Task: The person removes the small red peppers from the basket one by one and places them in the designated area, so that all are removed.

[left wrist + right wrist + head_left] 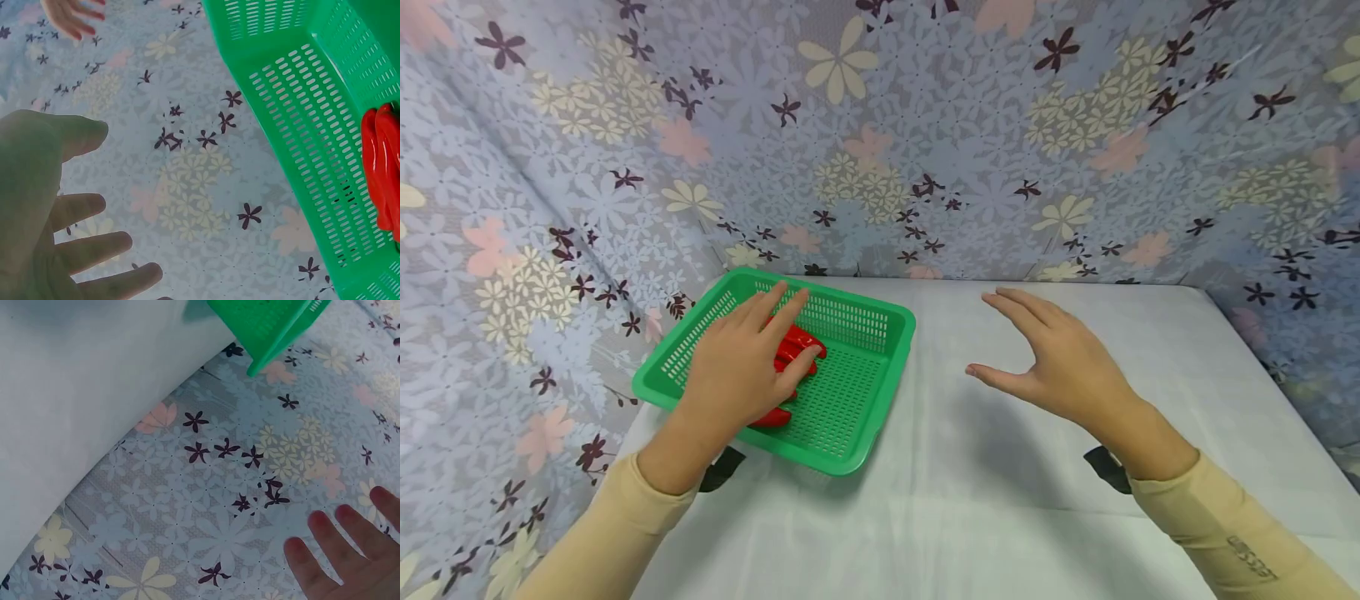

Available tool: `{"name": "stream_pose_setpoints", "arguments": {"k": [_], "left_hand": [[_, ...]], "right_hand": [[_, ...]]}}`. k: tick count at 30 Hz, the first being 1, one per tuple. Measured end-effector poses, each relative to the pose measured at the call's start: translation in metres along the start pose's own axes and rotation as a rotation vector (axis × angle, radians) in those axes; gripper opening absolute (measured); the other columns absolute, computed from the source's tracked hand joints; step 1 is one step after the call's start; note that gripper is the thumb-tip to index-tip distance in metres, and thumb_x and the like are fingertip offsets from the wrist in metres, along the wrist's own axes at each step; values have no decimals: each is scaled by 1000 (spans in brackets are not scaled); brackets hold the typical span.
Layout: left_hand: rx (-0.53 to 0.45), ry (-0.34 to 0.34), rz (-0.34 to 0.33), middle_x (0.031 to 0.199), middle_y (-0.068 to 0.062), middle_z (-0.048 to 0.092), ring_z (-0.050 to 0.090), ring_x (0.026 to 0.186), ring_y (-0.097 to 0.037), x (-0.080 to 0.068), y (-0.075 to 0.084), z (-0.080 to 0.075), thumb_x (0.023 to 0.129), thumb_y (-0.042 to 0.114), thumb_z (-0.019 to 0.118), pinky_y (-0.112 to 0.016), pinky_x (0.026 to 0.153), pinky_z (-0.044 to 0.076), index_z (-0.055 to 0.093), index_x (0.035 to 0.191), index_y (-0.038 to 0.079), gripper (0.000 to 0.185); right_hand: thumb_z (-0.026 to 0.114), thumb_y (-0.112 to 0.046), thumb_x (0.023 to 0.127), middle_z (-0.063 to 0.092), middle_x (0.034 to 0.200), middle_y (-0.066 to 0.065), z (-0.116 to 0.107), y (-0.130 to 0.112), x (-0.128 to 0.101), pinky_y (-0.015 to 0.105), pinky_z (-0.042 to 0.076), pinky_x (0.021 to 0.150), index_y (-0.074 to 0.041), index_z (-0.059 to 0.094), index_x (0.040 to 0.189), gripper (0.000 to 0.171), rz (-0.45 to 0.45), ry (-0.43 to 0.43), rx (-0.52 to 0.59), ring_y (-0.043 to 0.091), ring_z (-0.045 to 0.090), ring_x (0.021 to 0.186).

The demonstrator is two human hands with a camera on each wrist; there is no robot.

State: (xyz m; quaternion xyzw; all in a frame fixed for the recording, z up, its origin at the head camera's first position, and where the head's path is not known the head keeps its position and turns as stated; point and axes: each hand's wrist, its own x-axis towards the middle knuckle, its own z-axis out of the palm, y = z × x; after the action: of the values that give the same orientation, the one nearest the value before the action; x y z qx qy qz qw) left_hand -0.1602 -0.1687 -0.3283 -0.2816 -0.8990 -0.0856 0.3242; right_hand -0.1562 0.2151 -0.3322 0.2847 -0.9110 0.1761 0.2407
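Red peppers (pixel 805 340), several, lie in the green basket (pixel 846 383) at the far left corner of the worktop (pixel 955 467), bunched toward the basket's left side; the right part of its floor is bare.

Left hand (pixel 733 367): over the basket, fingers spread, thumb out to the side, grasping nothing. The left wrist view shows a clear gap between its fingertips and the peppers. Right hand (pixel 1067 354): above the worktop, well right of the basket, thumb wide of the fingers, nothing in it.

Handling, estimated. Peppers: probably light, firm-skinned and rather slippery, given the gloss; a pinch across the middle of one body should serve better than the narrow tip. Whether they are real or moulded cannot be told, as the left hand covers part of the bunch. Basket: likely light, slightly flexible plastic; best hold is under the rolled rim, on two opposite sides.

Materials and shapes. Peppers: smooth, long, tapering, strong highlights. Basket: rectangular, rounded corners, slotted walls, floor pierced with small holes. Worktop: matt white covering, faint creases running toward the near edge. Behind the far edge stands a floral sheet (pixel 880 150), pale blue-grey with cream, pink and dark purple blooms. Sleeves (pixel 610 517): beige, close-fitting, lettering on the right one.
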Motion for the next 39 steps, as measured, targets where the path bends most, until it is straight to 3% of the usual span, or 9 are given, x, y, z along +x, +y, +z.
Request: {"name": "stream_pose_setpoints", "arguments": {"k": [4, 7, 12, 19, 23, 26, 28, 32, 39], "left_hand": [[-49, -43, -73, 145, -17, 53, 57, 124, -38, -2, -3, -1, 91, 40, 70, -53, 76, 55, 55, 146, 13, 63], [-63, -82, -149, 148, -16, 51, 57, 123, -38, -5, -7, -2, 92, 41, 69, -47, 57, 54, 52, 149, 17, 64], [-102, -110, -235, 151, -16, 47, 57, 122, -40, -12, -14, -4, 94, 40, 68, -42, 48, 48, 49, 151, 17, 64], [-113, -106, -303, 152, -15, 47, 52, 127, -40, -19, -24, -7, 95, 39, 67, -47, 53, 49, 48, 151, 17, 63], [-153, -136, -355, 153, -16, 44, 47, 133, -41, -24, -30, -9, 97, 40, 65, -57, 74, 52, 46, 152, 15, 64], [-206, -194, -424, 156, -17, 38, 41, 136, -44, -29, -35, -11, 99, 43, 61, -64, 92, 44, 40, 156, 15, 66], [-237, -219, -470, 158, -18, 35, 38, 138, -46, -34, -40, -13, 100, 44, 59, -67, 98, 38, 37, 157, 15, 68], [-243, -202, -523, 156, -21, 35, 37, 137, -48, -44, -51, -16, 100, 40, 61, -69, 101, 33, 37, 157, 14, 67], [-229, -138, -538, 149, -24, 44, 40, 135, -47, -60, -66, -13, 98, 35, 64, -68, 102, 34, 43, 152, 6, 64]], "right_hand": [[85, -47, 77, 59, 136, 8, -1, -2, -2, 52, 48, 94, -12, 59, 139, 76, 46, -17, 22, 30, 57, 122], [84, -45, 80, 60, 135, 5, -1, -4, -4, 51, 49, 92, -14, 61, 137, 69, 84, -34, 59, 27, 57, 122], [81, -41, 85, 59, 136, 2, 0, -4, -6, 50, 48, 93, -15, 60, 138, 63, 152, -48, 123, 25, 57, 121], [79, -36, 89, 59, 135, 4, 3, 6, -11, 48, 49, 90, -15, 57, 142, 61, 246, -48, 213, 26, 59, 113], [80, -31, 89, 57, 139, 8, 4, 12, -14, 46, 50, 93, -14, 55, 143, 62, 287, -41, 278, 27, 60, 116], [80, -28, 89, 57, 139, 9, 6, 13, -16, 47, 50, 94, -12, 55, 144, 63, 309, -36, 317, 29, 61, 116], [80, -29, 89, 56, 139, 10, 7, 14, -16, 47, 50, 94, -12, 55, 144, 63, 325, -37, 335, 29, 61, 116], [80, -31, 89, 56, 140, 10, 10, 15, -17, 47, 50, 95, -13, 54, 144, 63, 347, -48, 349, 29, 61, 117], [78, -33, 90, 54, 141, 10, 12, 16, -19, 48, 51, 94, -13, 52, 146, 65, 372, -70, 363, 31, 60, 118]]}}
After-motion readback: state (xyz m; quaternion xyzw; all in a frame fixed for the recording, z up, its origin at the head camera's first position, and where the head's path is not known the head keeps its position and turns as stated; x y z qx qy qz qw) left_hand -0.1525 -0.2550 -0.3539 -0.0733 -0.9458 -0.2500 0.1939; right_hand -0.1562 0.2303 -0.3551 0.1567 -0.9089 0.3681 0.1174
